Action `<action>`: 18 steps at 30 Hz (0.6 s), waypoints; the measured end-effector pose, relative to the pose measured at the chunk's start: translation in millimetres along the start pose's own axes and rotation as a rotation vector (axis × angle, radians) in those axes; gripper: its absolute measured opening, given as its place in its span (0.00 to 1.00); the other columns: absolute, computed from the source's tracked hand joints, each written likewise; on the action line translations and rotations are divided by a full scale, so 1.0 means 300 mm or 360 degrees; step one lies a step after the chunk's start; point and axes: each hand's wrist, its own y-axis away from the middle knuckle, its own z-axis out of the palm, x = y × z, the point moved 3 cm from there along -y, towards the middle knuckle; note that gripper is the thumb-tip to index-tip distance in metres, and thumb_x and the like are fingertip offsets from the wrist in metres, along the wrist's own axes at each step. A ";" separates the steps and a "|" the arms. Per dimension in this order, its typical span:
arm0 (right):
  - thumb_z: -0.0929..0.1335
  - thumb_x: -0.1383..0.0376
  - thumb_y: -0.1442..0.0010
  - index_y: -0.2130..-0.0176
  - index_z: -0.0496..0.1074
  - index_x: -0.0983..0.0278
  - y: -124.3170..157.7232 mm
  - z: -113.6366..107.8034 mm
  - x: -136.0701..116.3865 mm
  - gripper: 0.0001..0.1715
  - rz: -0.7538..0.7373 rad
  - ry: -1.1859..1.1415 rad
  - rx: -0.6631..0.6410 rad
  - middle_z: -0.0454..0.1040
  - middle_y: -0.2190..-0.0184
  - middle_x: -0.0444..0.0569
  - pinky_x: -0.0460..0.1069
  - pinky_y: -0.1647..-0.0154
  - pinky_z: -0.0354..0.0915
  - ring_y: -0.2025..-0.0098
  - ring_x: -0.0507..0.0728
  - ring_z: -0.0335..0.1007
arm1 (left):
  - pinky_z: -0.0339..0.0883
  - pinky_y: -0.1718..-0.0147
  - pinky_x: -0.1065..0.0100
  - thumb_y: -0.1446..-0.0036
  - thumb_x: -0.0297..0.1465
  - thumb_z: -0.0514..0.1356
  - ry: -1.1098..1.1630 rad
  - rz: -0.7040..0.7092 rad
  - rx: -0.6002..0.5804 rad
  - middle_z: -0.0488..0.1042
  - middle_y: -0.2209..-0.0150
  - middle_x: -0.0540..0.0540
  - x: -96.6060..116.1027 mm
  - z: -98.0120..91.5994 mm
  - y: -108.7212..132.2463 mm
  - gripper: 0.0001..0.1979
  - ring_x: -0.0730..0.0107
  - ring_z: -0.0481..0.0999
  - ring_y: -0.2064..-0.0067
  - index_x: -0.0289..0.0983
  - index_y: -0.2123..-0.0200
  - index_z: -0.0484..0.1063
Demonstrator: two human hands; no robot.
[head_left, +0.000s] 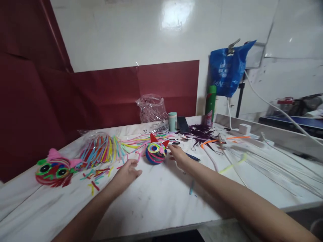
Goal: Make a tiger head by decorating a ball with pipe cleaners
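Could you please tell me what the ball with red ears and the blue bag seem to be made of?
Ball: possibly fuzzy craft stems, mostly matte, judging by its colored, strand-like bands. Blue bag: likely thin plastic, glossy, given its creases and sheen.

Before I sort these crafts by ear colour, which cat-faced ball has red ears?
The blue-bottomed cat-faced ball, between the left hand and the right hand; the other cat-faced ball, at far left, has pink ears.

A craft workspace, by its marbled table (151, 210), clippings (95, 185), cat-eared ball (153, 158) and bundled strips (101, 149), probably pipe cleaners.
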 end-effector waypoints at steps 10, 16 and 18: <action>0.64 0.59 0.41 0.62 0.72 0.65 0.066 0.104 -0.061 0.13 0.0126 -0.0438 -0.0270 0.77 0.64 0.52 0.49 0.66 0.70 0.62 0.56 0.74 | 0.58 0.45 0.59 0.63 0.32 0.70 0.0612 0.0205 -0.0121 0.57 0.38 0.37 -0.020 0.125 -0.138 0.46 0.52 0.56 0.38 0.39 0.40 0.53; 0.70 0.61 0.51 0.57 0.72 0.63 0.099 0.117 -0.076 0.20 -0.0066 -0.0398 -0.0391 0.77 0.59 0.49 0.51 0.59 0.69 0.58 0.58 0.73 | 0.58 0.43 0.56 0.59 0.29 0.68 0.0777 0.0273 -0.0101 0.65 0.43 0.39 -0.072 0.141 -0.145 0.37 0.54 0.64 0.42 0.38 0.45 0.58; 0.71 0.60 0.52 0.55 0.71 0.63 0.098 0.118 -0.068 0.23 -0.0128 -0.0339 -0.0365 0.76 0.57 0.49 0.53 0.55 0.67 0.56 0.59 0.72 | 0.58 0.44 0.57 0.59 0.29 0.68 0.0785 0.0272 -0.0087 0.65 0.43 0.40 -0.076 0.136 -0.144 0.36 0.55 0.64 0.42 0.39 0.46 0.59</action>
